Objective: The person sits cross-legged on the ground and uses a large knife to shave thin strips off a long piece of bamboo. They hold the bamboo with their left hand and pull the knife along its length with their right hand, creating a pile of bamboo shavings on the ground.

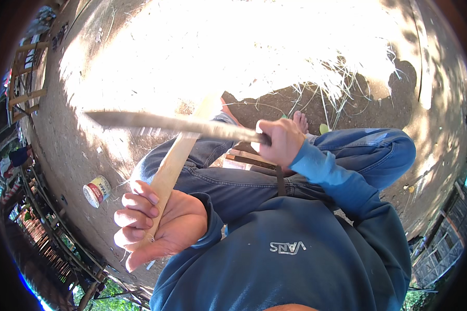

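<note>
My left hand [158, 225] grips the near end of a pale wooden stick [177, 158] that slants up and away over my knees. My right hand [280, 142] is closed around the handle of a long knife [166, 123]. Its blurred blade stretches left and crosses over the stick near the stick's far part. I sit with blue jeans [218, 179] and a blue sweater [296, 259]. A bare foot [300, 122] shows beyond my right hand.
Bare earth [67, 135] lies all around, with a sunlit pile of pale shavings and fibres [347, 67] ahead. A small can [97, 191] lies on the ground to my left. Wooden frames [28, 78] stand at far left, a fence [441, 249] at right.
</note>
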Tool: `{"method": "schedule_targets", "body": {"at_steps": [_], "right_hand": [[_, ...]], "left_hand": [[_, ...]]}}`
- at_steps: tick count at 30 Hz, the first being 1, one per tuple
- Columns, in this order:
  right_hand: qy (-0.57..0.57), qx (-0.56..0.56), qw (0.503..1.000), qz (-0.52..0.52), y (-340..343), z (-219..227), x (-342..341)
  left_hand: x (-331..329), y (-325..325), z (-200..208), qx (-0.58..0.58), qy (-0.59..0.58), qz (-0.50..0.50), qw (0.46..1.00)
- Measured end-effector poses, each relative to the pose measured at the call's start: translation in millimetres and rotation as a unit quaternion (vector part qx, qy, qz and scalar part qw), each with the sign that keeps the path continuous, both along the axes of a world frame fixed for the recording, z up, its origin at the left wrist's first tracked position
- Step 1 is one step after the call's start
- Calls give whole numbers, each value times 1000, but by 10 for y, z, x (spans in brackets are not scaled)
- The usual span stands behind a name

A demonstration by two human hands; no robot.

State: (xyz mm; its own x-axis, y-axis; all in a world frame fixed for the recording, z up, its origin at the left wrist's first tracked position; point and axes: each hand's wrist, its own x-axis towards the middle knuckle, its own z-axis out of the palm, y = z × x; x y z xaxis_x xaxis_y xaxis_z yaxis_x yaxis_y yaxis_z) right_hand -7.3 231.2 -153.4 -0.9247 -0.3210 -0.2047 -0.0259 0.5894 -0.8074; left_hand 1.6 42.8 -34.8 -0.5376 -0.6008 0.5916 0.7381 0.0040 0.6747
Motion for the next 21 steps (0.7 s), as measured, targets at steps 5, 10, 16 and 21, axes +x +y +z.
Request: {"method": "schedule_targets", "body": {"at_steps": [5,10,16,21], "right_hand": [[-108,51,988,-101,260,-372,-247],[66,-96,987,-108,310,55,-300],[-107,90,984,-108,361,-56,-22],[-47,21,999,16,121,307,197]], "left_hand": [[13,-37,-12,1,-5,7,1000],[-27,-30,-9,-7,-15,24,1000],[-76,38,0,-10,0,21,1000],[14,41,3,-42,10,-38,998]]}}
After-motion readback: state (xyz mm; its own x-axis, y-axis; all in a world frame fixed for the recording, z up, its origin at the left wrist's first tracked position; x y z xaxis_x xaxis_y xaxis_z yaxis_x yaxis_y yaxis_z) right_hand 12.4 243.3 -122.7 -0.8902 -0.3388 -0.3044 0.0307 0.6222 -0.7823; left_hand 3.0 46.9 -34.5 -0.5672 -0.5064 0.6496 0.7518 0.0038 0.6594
